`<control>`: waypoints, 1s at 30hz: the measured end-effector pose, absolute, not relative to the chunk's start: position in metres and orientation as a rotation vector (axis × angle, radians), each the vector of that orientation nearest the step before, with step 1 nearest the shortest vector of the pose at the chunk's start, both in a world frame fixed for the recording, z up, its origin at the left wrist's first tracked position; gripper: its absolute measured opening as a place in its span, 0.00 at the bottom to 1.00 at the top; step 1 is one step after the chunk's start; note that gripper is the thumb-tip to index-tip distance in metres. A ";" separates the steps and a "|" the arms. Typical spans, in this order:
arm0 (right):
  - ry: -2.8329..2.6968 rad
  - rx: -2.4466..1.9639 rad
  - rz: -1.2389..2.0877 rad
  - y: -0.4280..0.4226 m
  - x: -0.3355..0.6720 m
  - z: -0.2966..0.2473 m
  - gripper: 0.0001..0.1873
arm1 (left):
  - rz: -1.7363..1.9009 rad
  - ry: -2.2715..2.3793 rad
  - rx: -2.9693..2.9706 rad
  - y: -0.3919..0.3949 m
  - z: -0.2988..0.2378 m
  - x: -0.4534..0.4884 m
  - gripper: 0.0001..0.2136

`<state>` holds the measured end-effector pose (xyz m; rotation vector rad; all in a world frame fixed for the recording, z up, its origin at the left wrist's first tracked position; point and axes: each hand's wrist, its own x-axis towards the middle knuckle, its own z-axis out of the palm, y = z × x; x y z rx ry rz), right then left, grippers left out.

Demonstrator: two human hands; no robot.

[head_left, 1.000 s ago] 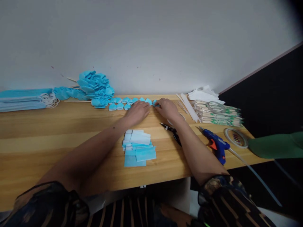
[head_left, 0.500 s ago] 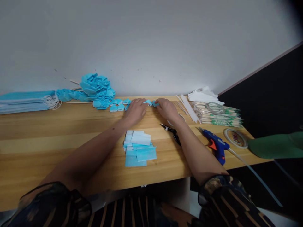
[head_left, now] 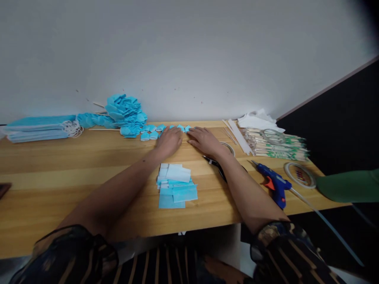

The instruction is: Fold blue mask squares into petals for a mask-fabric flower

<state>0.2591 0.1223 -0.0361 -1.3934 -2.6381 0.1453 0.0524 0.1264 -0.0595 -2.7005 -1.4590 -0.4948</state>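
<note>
Small folded pieces of blue mask fabric [head_left: 153,135] lie in short rows along the back of the table. My left hand [head_left: 169,142] rests palm down over part of these rows, fingers stretched forward, covering some pieces. Close beside it, my right hand [head_left: 205,142] lies flat with its fingers apart. Its fingertips are at the rightmost folded piece [head_left: 187,129]; whether they touch it I cannot tell. Nearer to me, between my forearms, is a loose pile of cut blue and white fabric rectangles [head_left: 177,187].
At the left are stacked face masks [head_left: 41,128] and a bunch of blue fabric petals [head_left: 126,114]. Black-handled scissors [head_left: 211,161] and a tape roll [head_left: 227,148] sit by my right forearm. Farther right are a blue glue gun [head_left: 274,182], another tape roll [head_left: 300,175] and packaged sticks [head_left: 275,146].
My right hand has moved left, closer to my left hand, and the rightmost folded piece now sits nearer the others. My left hand stays almost in place. The view has shifted slightly.
</note>
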 end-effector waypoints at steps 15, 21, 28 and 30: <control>-2.184 -1.383 -0.089 0.126 0.263 -0.026 0.20 | -0.793 -1.504 -2.662 0.123 -0.056 0.049 0.24; -2.421 -1.369 -0.202 0.105 0.250 0.002 0.16 | -1.149 -1.350 -2.594 0.137 -0.046 0.034 0.20; -2.510 -1.181 0.254 0.036 0.230 0.018 0.13 | -0.997 -1.354 -2.657 0.101 -0.027 -0.005 0.19; -2.510 -1.086 0.473 0.012 0.235 0.017 0.11 | -0.923 -1.331 -2.691 0.073 -0.023 -0.015 0.18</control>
